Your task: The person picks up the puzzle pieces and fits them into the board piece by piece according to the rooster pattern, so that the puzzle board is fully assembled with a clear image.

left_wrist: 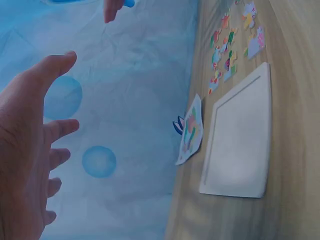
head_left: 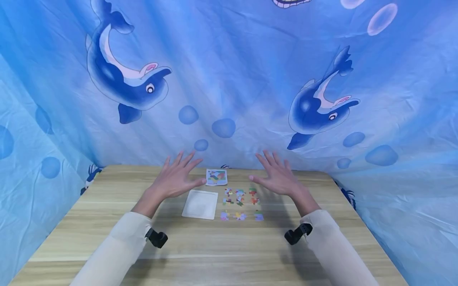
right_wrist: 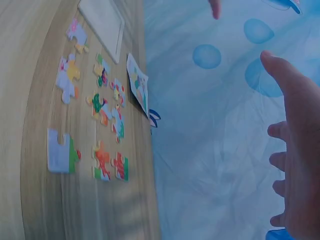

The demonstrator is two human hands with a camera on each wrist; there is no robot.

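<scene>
Both hands hover over the far part of the table with fingers spread, holding nothing. The left hand (head_left: 177,177) is above and left of a white square puzzle tray (head_left: 200,205) with a raised rim. Its thumb overlaps the edge of a small picture card (head_left: 216,177) in the head view. My right hand (head_left: 277,177) is raised to the right of several loose jigsaw pieces (head_left: 240,200), laid apart in rough rows. In the right wrist view, a lilac and green puzzle piece (right_wrist: 61,151) lies nearest the table's front.
A wooden table (head_left: 214,254) carries everything. Behind it and at both sides hangs a blue cloth (head_left: 229,79) printed with dolphins and bubbles. A dark wrist camera (head_left: 156,238) sits on the left cuff, another camera (head_left: 298,233) on the right cuff.
</scene>
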